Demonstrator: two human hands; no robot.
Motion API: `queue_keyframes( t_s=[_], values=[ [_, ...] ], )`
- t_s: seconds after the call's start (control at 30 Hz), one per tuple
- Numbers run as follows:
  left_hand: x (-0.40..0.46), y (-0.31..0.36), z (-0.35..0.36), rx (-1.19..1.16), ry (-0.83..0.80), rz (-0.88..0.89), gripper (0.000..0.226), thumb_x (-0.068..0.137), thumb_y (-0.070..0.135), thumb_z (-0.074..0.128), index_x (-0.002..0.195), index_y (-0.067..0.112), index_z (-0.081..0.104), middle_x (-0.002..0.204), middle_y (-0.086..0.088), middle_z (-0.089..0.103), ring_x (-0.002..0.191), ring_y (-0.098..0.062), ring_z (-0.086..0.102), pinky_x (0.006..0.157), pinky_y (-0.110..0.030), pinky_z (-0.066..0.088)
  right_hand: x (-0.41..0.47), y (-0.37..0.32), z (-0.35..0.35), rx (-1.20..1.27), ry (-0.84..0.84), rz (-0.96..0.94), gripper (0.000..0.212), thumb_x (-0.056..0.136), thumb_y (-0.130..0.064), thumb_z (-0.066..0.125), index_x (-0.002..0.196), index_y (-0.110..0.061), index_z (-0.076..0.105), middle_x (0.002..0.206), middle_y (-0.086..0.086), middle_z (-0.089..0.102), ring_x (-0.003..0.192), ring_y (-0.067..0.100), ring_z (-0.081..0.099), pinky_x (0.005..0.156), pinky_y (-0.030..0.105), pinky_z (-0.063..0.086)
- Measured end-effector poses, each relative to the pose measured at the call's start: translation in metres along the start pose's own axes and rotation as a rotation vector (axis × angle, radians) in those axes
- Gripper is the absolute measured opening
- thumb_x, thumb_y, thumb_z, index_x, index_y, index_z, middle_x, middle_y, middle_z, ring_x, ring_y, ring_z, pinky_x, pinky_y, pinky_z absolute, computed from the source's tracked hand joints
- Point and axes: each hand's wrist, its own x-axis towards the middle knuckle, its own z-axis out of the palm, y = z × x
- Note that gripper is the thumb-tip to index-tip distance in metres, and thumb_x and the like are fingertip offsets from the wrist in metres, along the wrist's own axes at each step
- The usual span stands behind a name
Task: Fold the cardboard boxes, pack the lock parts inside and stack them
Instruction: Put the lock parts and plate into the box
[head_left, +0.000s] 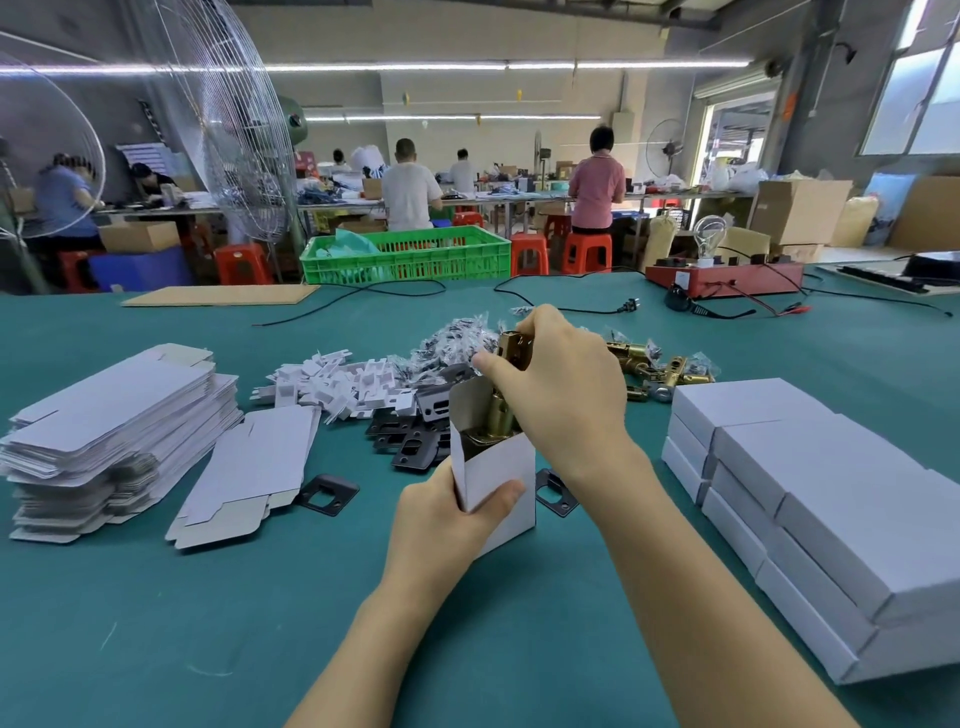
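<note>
Gripping the lower part of a small white cardboard box (498, 478) at the centre of the frame, the left hand (447, 519) is wrapping its fingers round one side with the thumb pressing on the front face. The box is standing upright, its long axis vertical and its open mouth pointing up, top flap raised behind. The right hand (561, 384) is pinching the top end of a brass latch bolt (506, 395), whose long axis is running nearly vertical, lower end already inside the box. No writing is showing on the box. At the left of the frame a stack of flat box blanks (114, 431) is lying on the green table (208, 623); at the right, closed white boxes (831, 509) are sitting stacked. Black strike plates (410, 436) are lying just behind the box.
</note>
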Motion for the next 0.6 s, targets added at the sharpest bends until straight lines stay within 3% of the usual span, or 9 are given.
queue_keyframes(
  t_s=[0.2,0.33,0.6],
  values=[
    [0.000,-0.001,-0.002,-0.038,-0.024,-0.015,0.020,0.076,0.043,0.079,0.088,0.040,0.064,0.083,0.027,0.069,0.077,0.003,0.065,0.062,-0.017,0.052,0.005,0.010,0.001,0.088,-0.128,-0.142,0.045,0.087,-0.048,0.062,0.098,-0.006,0.051,0.085,0.008,0.060,0.080,0.026,0.053,0.069,0.038,0.042],
    [0.000,0.000,-0.001,-0.031,-0.021,-0.016,0.025,0.067,0.052,0.070,0.082,0.033,0.064,0.078,0.021,0.070,0.071,-0.004,0.063,0.058,-0.021,0.047,0.006,0.014,-0.005,0.138,-0.162,-0.258,0.042,0.086,-0.041,0.068,0.103,-0.008,0.050,0.084,0.005,0.058,0.077,0.024,0.049,0.066,0.035,0.036],
    [0.001,-0.002,-0.003,-0.041,-0.033,-0.013,0.014,0.080,0.037,0.078,0.084,0.038,0.065,0.076,0.025,0.069,0.072,0.003,0.063,0.055,-0.009,0.043,0.004,0.010,-0.008,-0.145,-0.295,-0.322,0.042,0.087,-0.042,0.065,0.094,-0.010,0.038,0.074,0.004,0.046,0.077,0.024,0.038,0.060,0.038,0.035]
  ],
)
